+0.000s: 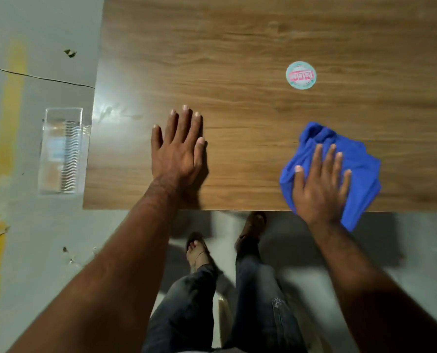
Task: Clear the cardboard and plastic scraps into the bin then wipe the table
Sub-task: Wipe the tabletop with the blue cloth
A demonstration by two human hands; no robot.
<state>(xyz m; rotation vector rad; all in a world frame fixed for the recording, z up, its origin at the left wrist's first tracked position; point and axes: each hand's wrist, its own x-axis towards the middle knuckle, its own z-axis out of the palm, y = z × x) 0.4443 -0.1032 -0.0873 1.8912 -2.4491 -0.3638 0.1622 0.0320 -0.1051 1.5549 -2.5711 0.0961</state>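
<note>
illumination is dim, warm and soft, arriving from above. a pale glare patch lies on the table near its left edge. the left hand casts a dark shadow to its right on the table; broader shadows lie on the floor under the near edge. slight overall blur softens the wood grain and the round sticker, whose print is unreadable. wide-angle distortion bends the table's left edge.

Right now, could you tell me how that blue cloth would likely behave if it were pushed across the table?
The blue cloth looks soft and rumpled, so it would probably bunch rather than slide flat. Part of it hangs over the table edge, so it seems floppy. Under the flat right hand, it should drag along.
</note>
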